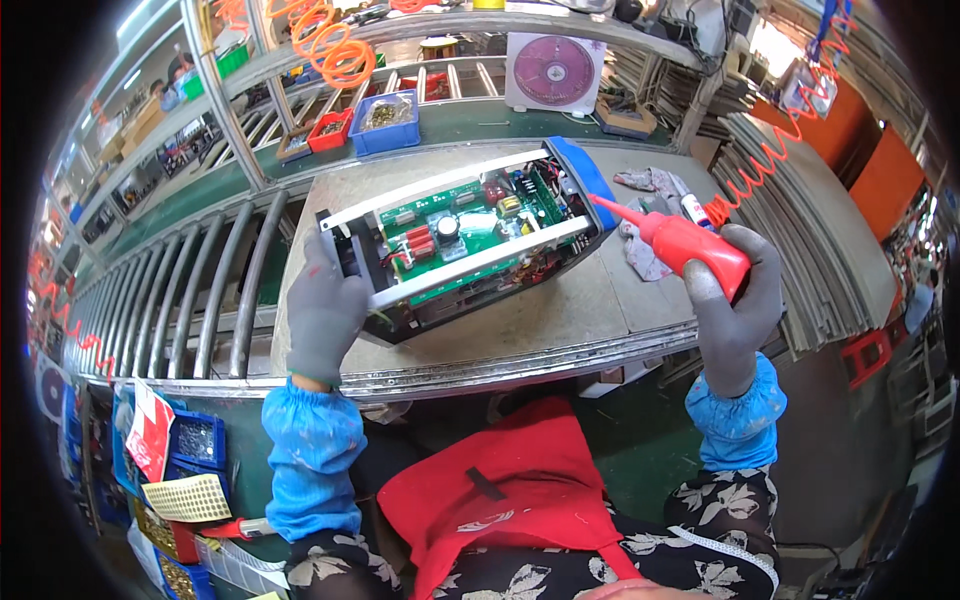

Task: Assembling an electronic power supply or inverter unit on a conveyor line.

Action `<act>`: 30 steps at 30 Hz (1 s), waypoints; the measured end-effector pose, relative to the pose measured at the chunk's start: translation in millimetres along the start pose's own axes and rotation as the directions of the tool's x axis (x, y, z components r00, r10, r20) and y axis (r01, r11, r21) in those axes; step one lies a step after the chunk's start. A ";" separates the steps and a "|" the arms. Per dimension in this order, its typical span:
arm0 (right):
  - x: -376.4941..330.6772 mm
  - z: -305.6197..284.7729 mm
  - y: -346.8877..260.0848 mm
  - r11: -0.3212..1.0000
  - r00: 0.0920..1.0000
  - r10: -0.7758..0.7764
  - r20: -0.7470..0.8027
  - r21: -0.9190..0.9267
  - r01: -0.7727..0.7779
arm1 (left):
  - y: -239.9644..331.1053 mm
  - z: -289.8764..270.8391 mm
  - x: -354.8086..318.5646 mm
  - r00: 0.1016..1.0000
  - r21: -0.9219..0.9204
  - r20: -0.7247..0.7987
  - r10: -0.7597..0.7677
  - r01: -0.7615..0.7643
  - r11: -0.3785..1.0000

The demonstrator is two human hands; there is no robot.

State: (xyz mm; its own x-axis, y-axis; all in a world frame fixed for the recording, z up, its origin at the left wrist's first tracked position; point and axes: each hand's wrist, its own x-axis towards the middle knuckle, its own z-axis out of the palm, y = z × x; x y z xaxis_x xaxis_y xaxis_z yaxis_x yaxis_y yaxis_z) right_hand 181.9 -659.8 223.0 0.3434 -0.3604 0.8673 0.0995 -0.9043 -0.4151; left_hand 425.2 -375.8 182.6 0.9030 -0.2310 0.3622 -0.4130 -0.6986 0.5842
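An open machine chassis (470, 260) with white rails and a blue front panel (580, 175) lies on the bench before me. Inside it shows a green circuit board (465, 228) with coils, red parts and a dark capacitor. My gloved left hand (325, 305) grips the chassis at its left end, fingertips partly hidden by the frame. In my gloved right hand (740, 300) is a red squeeze bottle (695, 250), fingers wrapped around its body. Its long nozzle points left, and the tip comes up to the blue front panel.
Crumpled cloth (645, 255) and a small white bottle (695, 210) lie at the right. Behind stand a blue bin (386, 125) and a red bin (331, 130). Rollers (215, 285) run along the left. An orange coiled hose (760, 180) hangs at the right; stacked panels (810, 230) stand beyond.
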 end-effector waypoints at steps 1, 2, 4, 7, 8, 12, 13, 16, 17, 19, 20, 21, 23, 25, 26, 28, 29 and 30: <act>0.0 5.9 -0.9 0.995 0.997 0.071 -0.012 0.071 -0.070 | 8.0 -0.7 1.7 0.997 0.027 0.032 -0.073 0.073 0.997; 1.1 11.6 0.4 0.996 0.998 0.062 -0.006 0.061 -0.061 | 12.2 -2.0 -0.7 0.996 0.031 0.061 -0.058 0.056 0.998; 3.6 20.4 5.8 0.999 0.999 0.041 0.007 0.019 -0.041 | 20.3 1.9 -4.0 0.991 0.021 0.134 -0.019 0.016 1.000; 7.8 39.4 14.6 0.998 0.999 -0.041 0.001 -0.043 0.041 | 25.4 8.2 -13.0 0.984 -0.073 0.125 0.124 -0.115 0.991; 9.6 47.5 16.9 0.993 0.997 -0.080 0.020 -0.082 0.081 | 24.8 8.5 -20.5 0.972 -0.100 0.100 0.212 -0.203 0.974; 24.6 70.7 21.3 0.942 0.968 -0.242 0.073 -0.221 0.252 | 35.3 3.7 -33.0 0.936 0.029 -0.192 0.296 -0.296 0.955; 27.3 77.7 18.9 0.936 0.965 -0.249 0.087 -0.235 0.263 | 26.6 8.4 -25.0 0.880 0.187 -0.278 0.385 -0.344 0.920; 37.6 92.1 18.9 0.895 0.932 -0.335 0.136 -0.264 0.360 | 4.9 30.3 -9.5 0.857 -0.106 -0.219 0.467 -0.497 0.861; 40.0 94.2 19.4 0.877 0.920 -0.355 0.164 -0.282 0.389 | 5.5 35.9 -11.4 0.873 -0.164 -0.239 0.424 -0.467 0.869; 42.3 102.7 19.6 0.852 0.899 -0.387 0.206 -0.292 0.434 | 4.0 40.4 -10.6 0.865 -0.206 -0.267 0.424 -0.481 0.852; 43.0 105.9 21.7 0.831 0.890 -0.396 0.226 -0.323 0.452 | 3.3 42.8 -10.0 0.862 -0.227 -0.282 0.421 -0.487 0.843; 42.2 109.0 25.5 0.813 0.883 -0.405 0.238 -0.348 0.467 | 3.7 43.6 -10.3 0.863 -0.238 -0.290 0.414 -0.484 0.842; 42.9 116.1 29.7 0.782 0.859 -0.453 0.238 -0.358 0.511 | 4.4 44.4 -12.0 0.858 -0.248 -0.310 0.408 -0.488 0.837; 42.2 122.7 34.3 0.776 0.852 -0.453 0.262 -0.354 0.521 | 2.9 46.0 -11.5 0.858 -0.258 -0.322 0.400 -0.486 0.835; 42.3 125.5 35.9 0.774 0.848 -0.453 0.274 -0.351 0.527 | 2.4 46.7 -11.3 0.858 -0.260 -0.327 0.398 -0.486 0.834; 43.3 129.9 35.6 0.763 0.839 -0.467 0.278 -0.354 0.541 | 2.7 47.2 -10.6 0.858 -0.270 -0.331 0.393 -0.485 0.832; 43.6 131.7 35.8 0.757 0.835 -0.474 0.280 -0.354 0.549 | 3.3 47.5 -10.2 0.858 -0.275 -0.333 0.391 -0.485 0.830; 43.4 133.0 36.3 0.757 0.835 -0.474 0.281 -0.354 0.549 | 2.9 47.2 -10.0 0.858 -0.279 -0.336 0.389 -0.485 0.829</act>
State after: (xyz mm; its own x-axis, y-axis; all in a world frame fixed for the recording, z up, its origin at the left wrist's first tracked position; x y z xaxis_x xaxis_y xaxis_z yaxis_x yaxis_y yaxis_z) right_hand 324.6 -677.9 209.1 0.5020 0.1920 0.8433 -0.0667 -0.9636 0.2591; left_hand 420.5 -407.5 146.4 0.5746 -0.2426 0.7816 -0.8131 -0.2778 0.5115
